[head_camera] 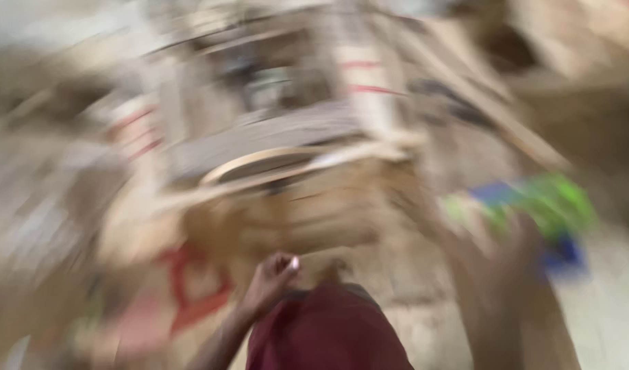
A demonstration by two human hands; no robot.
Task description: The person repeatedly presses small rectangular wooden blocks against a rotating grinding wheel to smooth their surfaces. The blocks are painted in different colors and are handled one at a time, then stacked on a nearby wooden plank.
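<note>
Here, two hands below a blurred wooden frame [287, 171]
Left hand [273, 277] loosely curled, empty, just under the frame; right hand [496, 257] lower right of it, gripping a green-and-blue object [544, 205]; grip detail smeared

We have one view only, from the head-worn camera, so no overlap with a second view. It looks steeply down and forward from above our lap. Near, at the bottom centre, it takes in the left hand [272, 277] and a dark red garment [328, 332]; the right hand [496, 257] sits close at right. Farther off, at centre, stands a wooden frame [287, 164]. Heavy motion blur smears the whole frame; fine detail is unreadable.
</note>
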